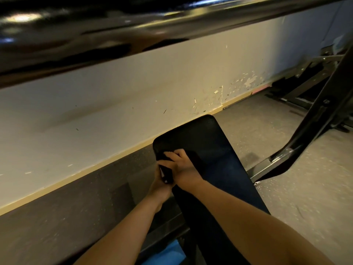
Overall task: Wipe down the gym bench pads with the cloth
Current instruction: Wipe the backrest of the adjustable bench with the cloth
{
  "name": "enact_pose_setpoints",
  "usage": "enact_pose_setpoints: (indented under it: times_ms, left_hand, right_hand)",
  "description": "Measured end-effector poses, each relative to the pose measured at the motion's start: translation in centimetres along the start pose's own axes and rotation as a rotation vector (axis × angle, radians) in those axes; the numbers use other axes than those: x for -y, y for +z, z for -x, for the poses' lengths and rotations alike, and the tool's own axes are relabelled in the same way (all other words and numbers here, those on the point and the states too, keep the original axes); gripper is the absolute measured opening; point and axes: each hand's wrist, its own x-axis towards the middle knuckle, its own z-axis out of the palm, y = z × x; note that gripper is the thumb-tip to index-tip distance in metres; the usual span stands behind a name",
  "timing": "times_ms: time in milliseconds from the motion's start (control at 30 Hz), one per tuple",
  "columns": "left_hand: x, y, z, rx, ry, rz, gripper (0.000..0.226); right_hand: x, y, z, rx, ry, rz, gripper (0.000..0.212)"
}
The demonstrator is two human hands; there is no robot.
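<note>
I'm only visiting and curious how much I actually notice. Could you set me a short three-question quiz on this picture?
1. True or false: the bench pad is red.
2. Of the left hand and the right hand, which grips the dark cloth? A) left only B) right only C) both
3. Fill in: the hands work at the pad's edge nearer the ___.

Key: 1 false, it is black; 2 C; 3 wall.
</note>
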Motion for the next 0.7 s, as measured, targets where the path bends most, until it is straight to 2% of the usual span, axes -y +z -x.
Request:
enact_pose_setpoints:
  times_ms: [133,233,333,400,500,633,700]
  left_hand:
    - [-0.4,0.0,0.5,-0.012,-0.062,-0.003,0.063]
    - [0.1,0.2,0.3,-0.004,-0.085,-0.012,0.065]
    - [0.3,0.2,0.2,0.013,-0.091,-0.015,0.070]
    - [0.3,0.1,0.5,0.027,-0.098,-0.004,0.068]
    - [0.3,0.1,0.8,0.046,-0.076,0.006,0.052]
    - [-0.4,0.2,1.4,0.091,-0.046,0.027,0.041]
    - [-0.1,-0.1,1.4,0.111,-0.073,0.078,0.043]
  right_hand:
    - [-3.7,-2.1,-0.1,-0.139,0.157,0.092,0.064]
    - [-8.4,-3.7,0.4,-0.368,0.376,0.010,0.062]
    - [-9.5,-3.7,0.4,-0.380,0.619,-0.069,0.060]
    - [-7.4,-3.0,-0.4,-0.451,0.702,-0.180,0.054]
    - [-2.7,-0.9,-0.9,-0.430,0.607,-0.273,0.044]
    - [1.8,0.6,0.6,-0.287,0.295,-0.129,0.051]
    - [1.4,0.0,0.9,-0.245,0.231,-0.109,0.052]
